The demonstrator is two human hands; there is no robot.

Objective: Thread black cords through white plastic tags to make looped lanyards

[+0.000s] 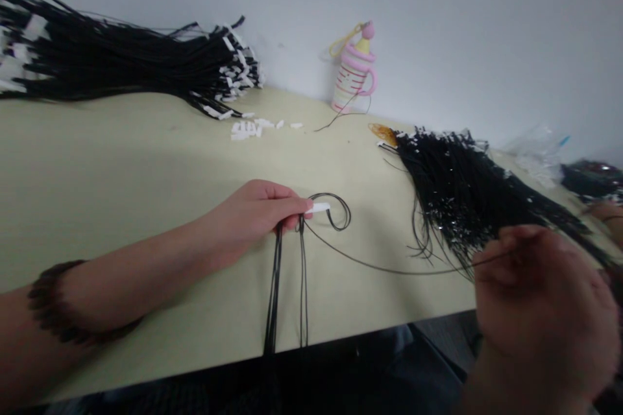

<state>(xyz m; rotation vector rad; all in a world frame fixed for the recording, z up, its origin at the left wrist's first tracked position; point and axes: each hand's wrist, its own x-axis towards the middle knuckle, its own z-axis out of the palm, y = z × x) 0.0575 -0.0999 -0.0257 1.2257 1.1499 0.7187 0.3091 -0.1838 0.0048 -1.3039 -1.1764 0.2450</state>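
My left hand (272, 207) pinches a white tag (320, 207) and several black cords (275, 292) at the middle of the table. The cords curl in a small loop right of the fingertips and hang down over the front edge. One thin cord (384, 268) runs from there to my right hand (545, 292), which is closed on it at the lower right. That hand is blurred by motion and nearer the camera.
A large bundle of black cords with white tags (146, 61) lies at the back left, loose white pieces (247, 129) beside it. A bottle-shaped trinket (351, 78) stands by the wall. Another black cord bundle (452, 181) lies right. Part of another person's arm (610, 215) shows at the right edge.
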